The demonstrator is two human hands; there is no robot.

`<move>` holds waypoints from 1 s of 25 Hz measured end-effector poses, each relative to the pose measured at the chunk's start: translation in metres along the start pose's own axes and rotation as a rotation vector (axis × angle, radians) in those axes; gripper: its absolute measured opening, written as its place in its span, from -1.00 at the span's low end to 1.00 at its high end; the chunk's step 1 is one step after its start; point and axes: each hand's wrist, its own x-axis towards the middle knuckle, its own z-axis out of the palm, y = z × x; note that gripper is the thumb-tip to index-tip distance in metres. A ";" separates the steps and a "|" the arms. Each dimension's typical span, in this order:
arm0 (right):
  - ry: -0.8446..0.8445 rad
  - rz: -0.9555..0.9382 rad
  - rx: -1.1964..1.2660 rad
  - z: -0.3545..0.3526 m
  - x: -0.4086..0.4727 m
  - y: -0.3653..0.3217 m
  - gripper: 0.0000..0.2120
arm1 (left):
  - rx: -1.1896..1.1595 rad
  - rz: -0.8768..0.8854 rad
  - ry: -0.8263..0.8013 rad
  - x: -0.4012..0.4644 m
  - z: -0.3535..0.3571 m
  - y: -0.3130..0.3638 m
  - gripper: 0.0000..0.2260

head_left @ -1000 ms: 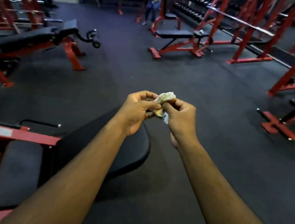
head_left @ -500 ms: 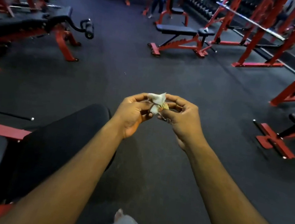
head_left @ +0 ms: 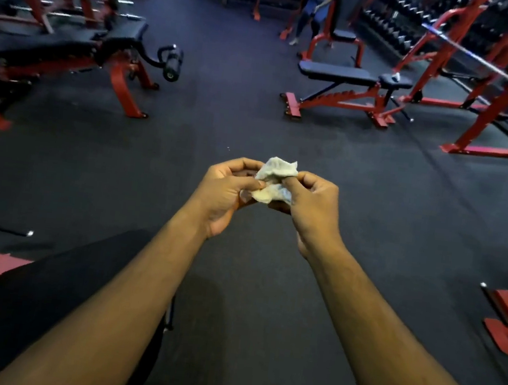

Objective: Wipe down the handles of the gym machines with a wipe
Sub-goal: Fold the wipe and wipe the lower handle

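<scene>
The whole view has swung since a second ago: the black padded seat (head_left: 53,305) that lay right under the left forearm then now sits lower and further to the left of it, and the flat bench (head_left: 351,75) and red rack (head_left: 492,92) well ahead of the hands have slid down into fuller view, so the person seems to be stepping out onto the open floor (head_left: 254,122) and away from the machine beside them. The decline bench (head_left: 72,51) stands far off beyond the left hand, well apart from both hands. Nearer in, the two hands have stayed together at the middle, raised clear of any handle. The left hand (head_left: 224,193) curls its fingers and thumb round one side of the wipe (head_left: 274,180); the right hand (head_left: 313,204) pinches the other side with its fingertips. The wipe itself has changed most: half a second ago it was a tight little wad between the fingers, and now a broader crumpled flap stands up above them, with a second lobe below. Whether it is being unfolded or turned to a fresh face I cannot tell, the cloth being small and creased. By my judgement this is preparation, no handle is under the wipe yet, and the wiping of the next machine is still to come.
</scene>
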 end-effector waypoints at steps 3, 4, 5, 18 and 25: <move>-0.021 0.027 -0.006 0.007 0.085 -0.003 -0.83 | 0.028 -0.009 0.042 0.079 0.000 0.010 -0.75; -0.050 0.048 0.014 0.009 0.113 -0.002 -0.80 | 0.035 -0.006 0.059 0.106 -0.001 0.011 -0.77; -0.089 0.085 0.040 0.012 0.139 -0.001 -0.75 | 0.040 -0.004 0.083 0.130 -0.004 0.010 -0.78; -0.770 0.045 -0.077 0.191 0.495 0.010 -0.74 | -0.023 0.271 0.718 0.412 -0.109 0.051 -0.72; -1.105 0.358 0.057 0.394 0.550 0.072 -0.77 | -0.196 0.335 1.139 0.467 -0.272 0.061 -0.84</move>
